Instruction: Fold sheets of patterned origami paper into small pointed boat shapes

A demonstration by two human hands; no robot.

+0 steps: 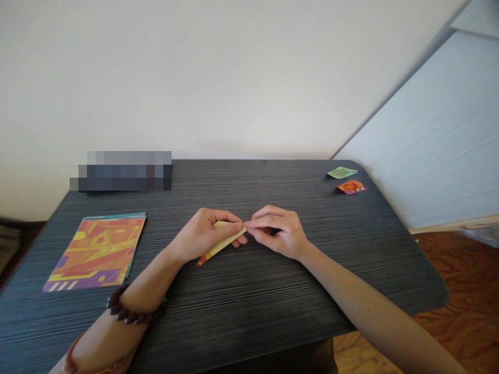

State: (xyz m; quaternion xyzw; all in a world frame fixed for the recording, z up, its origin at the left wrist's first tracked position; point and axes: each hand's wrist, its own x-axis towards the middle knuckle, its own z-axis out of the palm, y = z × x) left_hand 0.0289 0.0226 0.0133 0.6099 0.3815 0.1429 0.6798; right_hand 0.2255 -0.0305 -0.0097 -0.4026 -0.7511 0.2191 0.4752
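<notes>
My left hand (205,234) is closed round a narrow folded strip of paper (220,246), pale yellow with an orange tip that pokes out below the palm. My right hand (278,231) pinches the strip's upper right end with thumb and fingertips. Both hands meet just above the middle of the dark striped table (249,306). A bead bracelet (132,311) sits on my left wrist.
A stack of patterned orange and purple paper sheets (97,252) lies at the left. Two folded paper pieces, one green (342,172) and one orange (351,187), rest at the far right corner. A blurred dark object (122,171) sits at the back left. A white panel (432,150) leans at the right.
</notes>
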